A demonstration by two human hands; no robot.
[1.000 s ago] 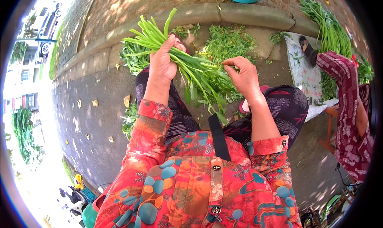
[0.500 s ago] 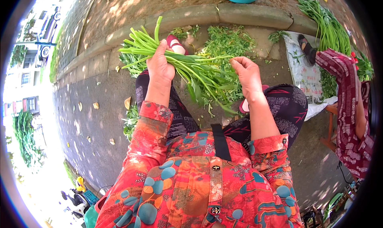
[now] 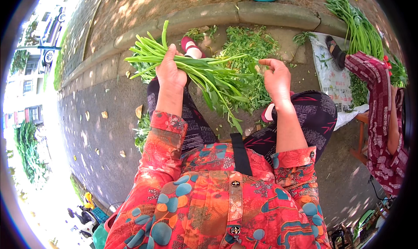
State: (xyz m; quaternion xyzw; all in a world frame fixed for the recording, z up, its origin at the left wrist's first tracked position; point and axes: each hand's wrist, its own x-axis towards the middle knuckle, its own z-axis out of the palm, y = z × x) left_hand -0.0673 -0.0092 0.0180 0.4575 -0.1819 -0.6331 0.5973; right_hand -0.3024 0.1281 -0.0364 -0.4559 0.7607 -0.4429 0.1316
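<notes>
Sunlit pavement [image 3: 100,131], stone kerb [image 3: 261,11], dappled shade

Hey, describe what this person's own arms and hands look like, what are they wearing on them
Both hands, the left hand and the right hand, are bare: no gloves, and no rings or watch that I can see. The forearms are uncovered. The sleeves are pushed up near the elbows, red-orange fabric with a busy pattern and teal-blue round spots.

Red patterned blouse, blue spots, black strap
</notes>
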